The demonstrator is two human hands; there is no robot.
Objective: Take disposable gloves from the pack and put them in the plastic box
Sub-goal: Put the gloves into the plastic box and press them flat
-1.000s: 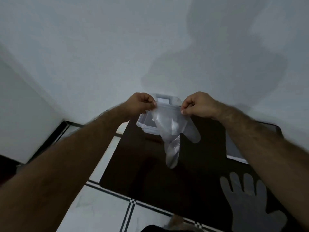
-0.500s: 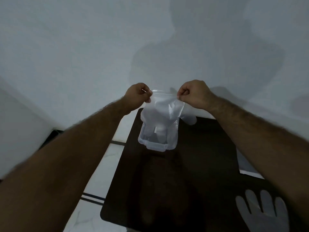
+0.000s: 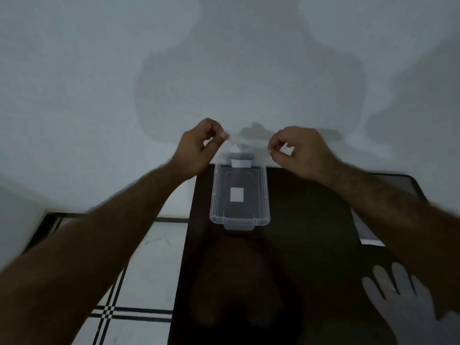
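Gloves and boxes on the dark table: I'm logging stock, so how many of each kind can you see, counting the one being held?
Gloves: 2, one stretched between the left hand and the right hand at, one lying flat on the table at
Plastic boxes: 1
Total: 3
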